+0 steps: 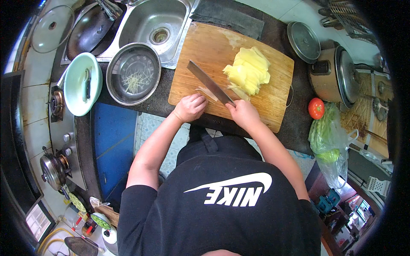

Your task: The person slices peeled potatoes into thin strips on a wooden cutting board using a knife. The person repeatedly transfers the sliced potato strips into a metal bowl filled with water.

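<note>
My right hand (244,114) grips the handle of a kitchen knife (207,80) with a broad blade. The blade slants up and left over a wooden cutting board (201,48). At the board's front left edge rests my left hand (192,108), its fingers curled; whether anything is under them is hidden. Thin pale strips (207,92) lie between that hand and the blade. A fanned pile of thin yellow slices, seemingly potato (248,70), sits right of the knife. Several slices have slid toward the blade's lower end.
Left of the board, a metal bowl (112,88) holds pale shreds in liquid. Beside it, a pale green bowl (72,86) contains a dark-handled tool. Behind is a steel sink (137,32). To the right are a tomato (316,108), bagged greens (325,137) and a rice cooker (328,75).
</note>
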A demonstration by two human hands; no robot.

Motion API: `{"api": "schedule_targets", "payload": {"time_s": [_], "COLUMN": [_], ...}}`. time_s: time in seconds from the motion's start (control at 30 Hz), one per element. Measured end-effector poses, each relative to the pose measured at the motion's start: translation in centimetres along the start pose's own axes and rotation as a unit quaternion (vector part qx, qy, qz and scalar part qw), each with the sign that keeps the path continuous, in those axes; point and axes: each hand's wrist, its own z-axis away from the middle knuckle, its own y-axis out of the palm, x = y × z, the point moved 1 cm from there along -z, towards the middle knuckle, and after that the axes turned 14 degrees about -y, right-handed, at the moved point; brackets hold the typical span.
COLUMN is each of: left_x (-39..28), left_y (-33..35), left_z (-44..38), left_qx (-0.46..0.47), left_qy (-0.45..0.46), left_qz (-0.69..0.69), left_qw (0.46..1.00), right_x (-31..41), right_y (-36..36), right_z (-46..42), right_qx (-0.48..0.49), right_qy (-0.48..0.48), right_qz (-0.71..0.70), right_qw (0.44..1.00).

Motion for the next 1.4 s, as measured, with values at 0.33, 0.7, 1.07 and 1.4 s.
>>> {"api": "schedule_targets", "payload": {"time_s": [0.33, 0.7, 1.07, 1.4], "left_x": [2.7, 1.0, 1.8, 10.6], "left_y": [-2.0, -1.3, -1.4, -15.2], "left_z": [-7.0, -10.7, -9.7, -4.6], "left_qx": [0.221, 0.331, 0.273, 0.107], "left_qy": [0.102, 0.124, -0.024, -0.390], "left_qz": [-0.089, -0.163, -0.050, 0.082], "left_qw": [0.966, 0.921, 0.960, 0.911], "right_x": [-1.3, -0.5, 0.4, -0.3], "right_y": [-0.6, 0.7, 0.4, 0.4], "right_z": [4.1, 8.9, 9.9, 9.5], "right_qx": [-0.092, -0.203, -0.240, -0.245], "right_qy": [0.041, 0.055, 0.125, 0.153], "right_qz": [-0.012, 0.203, 0.212, 0.186], "right_qw": [0.995, 0.956, 0.939, 0.939]}}
